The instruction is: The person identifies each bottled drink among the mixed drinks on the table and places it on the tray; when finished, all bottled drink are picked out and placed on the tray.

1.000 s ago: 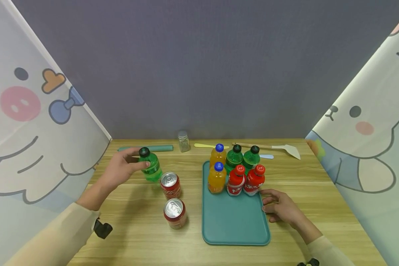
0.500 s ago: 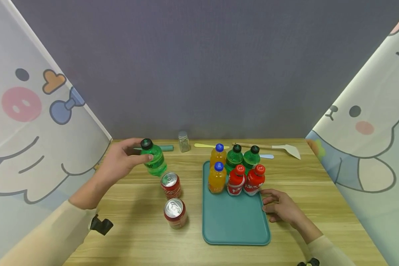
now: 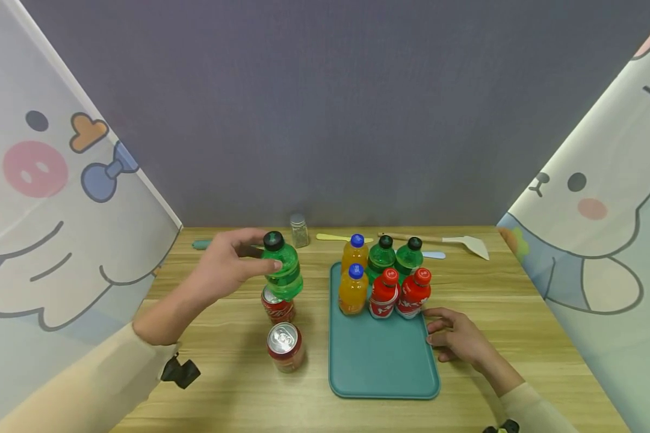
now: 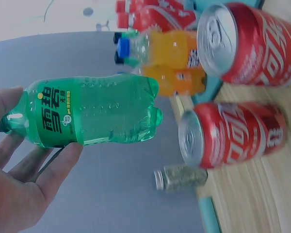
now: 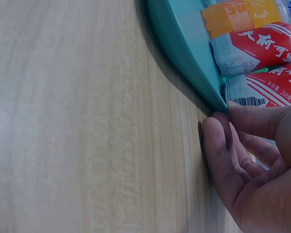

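My left hand (image 3: 224,264) grips a green soda bottle (image 3: 284,273) near its black cap and holds it up over the table. In the left wrist view the bottle (image 4: 99,111) hangs clear of the cans, thumb and fingers around its neck and label. Two red soda cans (image 3: 285,349) stand below and beside it. My right hand (image 3: 457,337) is at the right edge of the teal tray (image 3: 381,367); the right wrist view has its thumb and fingers pinching the rim. Orange (image 3: 353,291), green (image 3: 381,258) and red (image 3: 384,294) bottles stand in the tray's back half.
Along the back lie a teal rod-like item (image 3: 201,245), a yellow knife-shaped utensil (image 3: 341,238) and a white spatula (image 3: 473,245) with a wooden handle. A small spice jar (image 3: 300,231) stands among them. A grey wall (image 3: 325,120) closes off the table behind.
My left hand has lifted the green bottle off the table and carried it right, now overlapping the rear can in the head view. The right hand and tray have stayed still.
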Tool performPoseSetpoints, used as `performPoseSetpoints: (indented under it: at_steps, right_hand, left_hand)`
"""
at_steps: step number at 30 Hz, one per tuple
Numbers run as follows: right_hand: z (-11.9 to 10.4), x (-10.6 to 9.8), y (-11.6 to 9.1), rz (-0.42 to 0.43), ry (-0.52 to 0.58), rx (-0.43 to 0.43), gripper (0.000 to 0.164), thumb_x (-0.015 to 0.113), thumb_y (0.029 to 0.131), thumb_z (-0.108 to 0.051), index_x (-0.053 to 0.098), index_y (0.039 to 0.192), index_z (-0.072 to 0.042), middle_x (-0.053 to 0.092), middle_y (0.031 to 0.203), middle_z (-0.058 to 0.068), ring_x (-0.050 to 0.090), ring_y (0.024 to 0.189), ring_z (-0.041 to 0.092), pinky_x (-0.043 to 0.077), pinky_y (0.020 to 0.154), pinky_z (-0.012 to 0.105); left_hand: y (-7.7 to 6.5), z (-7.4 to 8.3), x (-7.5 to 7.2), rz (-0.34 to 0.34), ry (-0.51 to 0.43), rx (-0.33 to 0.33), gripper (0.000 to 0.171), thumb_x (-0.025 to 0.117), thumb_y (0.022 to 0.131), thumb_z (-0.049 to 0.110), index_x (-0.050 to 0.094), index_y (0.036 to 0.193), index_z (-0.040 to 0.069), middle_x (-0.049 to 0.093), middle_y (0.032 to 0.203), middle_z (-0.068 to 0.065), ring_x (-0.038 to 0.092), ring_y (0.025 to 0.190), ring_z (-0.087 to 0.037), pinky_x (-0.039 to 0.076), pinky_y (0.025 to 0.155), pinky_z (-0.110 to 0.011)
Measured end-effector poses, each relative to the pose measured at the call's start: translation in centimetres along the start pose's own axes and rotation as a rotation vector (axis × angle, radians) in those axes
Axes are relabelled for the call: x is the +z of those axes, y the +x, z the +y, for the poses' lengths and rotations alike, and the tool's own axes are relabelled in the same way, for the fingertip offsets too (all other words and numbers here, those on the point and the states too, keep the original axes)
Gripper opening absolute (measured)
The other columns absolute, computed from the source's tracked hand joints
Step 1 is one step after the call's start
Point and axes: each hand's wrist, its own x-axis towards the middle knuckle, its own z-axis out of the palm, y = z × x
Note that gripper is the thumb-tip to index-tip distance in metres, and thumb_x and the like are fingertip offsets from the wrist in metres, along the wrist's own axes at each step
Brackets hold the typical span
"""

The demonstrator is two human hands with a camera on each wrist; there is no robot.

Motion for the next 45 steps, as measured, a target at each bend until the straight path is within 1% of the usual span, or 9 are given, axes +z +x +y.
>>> performPoseSetpoints:
  at_steps: [7, 13, 16, 19, 23, 28, 35, 40, 45]
  right_hand:
    - [0.1, 0.1, 0.0, 0.002, -0.002, 0.009, 0.065, 0.074, 0.089, 0.0, 0.045, 0.147, 0.004, 0.062, 0.11, 0.019, 0.064, 0.073, 0.023, 0.062, 0.059, 0.042]
    - [0.2, 0.1, 0.0, 0.001, 0.004, -0.004, 0.065, 0.074, 0.089, -0.001, 0.045, 0.147, 0.005, 0.062, 0.111, 0.019, 0.064, 0.075, 0.023, 0.062, 0.058, 0.042]
    - [0.3, 0.0, 0.1, -0.002, 0.011, -0.009, 0.065, 0.074, 0.089, -0.001, 0.045, 0.147, 0.005, 0.062, 0.111, 0.019, 0.064, 0.077, 0.023, 0.062, 0.058, 0.042]
    - [0.4, 0.0, 0.1, -0.013, 0.018, -0.013, 0.066, 0.074, 0.09, -0.002, 0.044, 0.148, 0.004, 0.061, 0.112, 0.02, 0.064, 0.078, 0.024, 0.062, 0.059, 0.042]
    - [0.4, 0.0, 0.1, -0.02, 0.022, -0.019, 0.066, 0.074, 0.09, -0.003, 0.044, 0.149, 0.004, 0.061, 0.112, 0.02, 0.064, 0.079, 0.024, 0.062, 0.059, 0.042]
    - [0.4, -0.1, 0.1, -0.015, 0.02, -0.02, 0.066, 0.074, 0.09, -0.003, 0.044, 0.148, 0.004, 0.061, 0.112, 0.02, 0.064, 0.079, 0.023, 0.062, 0.058, 0.042]
    - [0.4, -0.1, 0.1, -0.015, 0.021, -0.015, 0.066, 0.074, 0.09, -0.003, 0.044, 0.149, 0.004, 0.061, 0.112, 0.02, 0.063, 0.078, 0.023, 0.062, 0.059, 0.042]
    - [0.4, -0.1, 0.1, -0.017, 0.018, -0.015, 0.066, 0.074, 0.09, -0.003, 0.044, 0.149, 0.004, 0.061, 0.112, 0.02, 0.064, 0.077, 0.023, 0.062, 0.059, 0.041]
    - [0.4, -0.1, 0.2, -0.013, 0.011, -0.018, 0.066, 0.074, 0.09, -0.004, 0.044, 0.148, 0.004, 0.062, 0.112, 0.02, 0.064, 0.078, 0.023, 0.062, 0.059, 0.041]
  left_hand:
    - [0.6, 0.8, 2.5, -0.069, -0.073, 0.014, 0.041, 0.084, 0.083, 0.01, 0.073, 0.123, 0.011, 0.074, 0.118, -0.008, 0.072, 0.105, -0.03, 0.062, 0.083, -0.039]
    - [1.1, 1.4, 5.0, -0.14, -0.065, 0.051, 0.041, 0.085, 0.084, 0.012, 0.072, 0.123, 0.01, 0.071, 0.122, -0.008, 0.071, 0.105, -0.03, 0.062, 0.085, -0.039]
    - [1.4, 1.3, 6.6, -0.186, -0.077, 0.066, 0.041, 0.085, 0.084, 0.013, 0.073, 0.123, 0.009, 0.071, 0.123, -0.008, 0.071, 0.103, -0.03, 0.062, 0.083, -0.038]
    - [1.6, 0.9, 8.3, -0.224, -0.084, 0.058, 0.041, 0.085, 0.083, 0.015, 0.073, 0.122, 0.011, 0.072, 0.121, -0.006, 0.07, 0.101, -0.027, 0.062, 0.079, -0.036]
    - [1.7, 0.5, 10.3, -0.258, -0.055, 0.061, 0.04, 0.086, 0.082, 0.018, 0.074, 0.12, 0.012, 0.073, 0.118, -0.002, 0.069, 0.102, -0.023, 0.06, 0.081, -0.033]
    - [1.8, 0.1, 12.6, -0.305, -0.018, 0.059, 0.045, 0.087, 0.082, 0.02, 0.073, 0.124, 0.013, 0.072, 0.118, 0.001, 0.067, 0.102, -0.018, 0.058, 0.084, -0.029]
    - [1.5, -0.4, 15.6, -0.332, -0.002, 0.021, 0.042, 0.089, 0.08, 0.02, 0.074, 0.119, 0.018, 0.07, 0.112, 0.008, 0.064, 0.098, -0.013, 0.056, 0.079, -0.024]
    - [1.4, -0.7, 17.4, -0.338, 0.043, 0.038, 0.045, 0.09, 0.079, 0.023, 0.073, 0.121, 0.017, 0.07, 0.109, 0.012, 0.063, 0.097, -0.009, 0.054, 0.078, -0.022]
    - [1.4, -0.9, 18.6, -0.343, 0.046, 0.058, 0.045, 0.09, 0.079, 0.023, 0.073, 0.12, 0.017, 0.07, 0.111, 0.011, 0.061, 0.1, -0.008, 0.053, 0.078, -0.02]
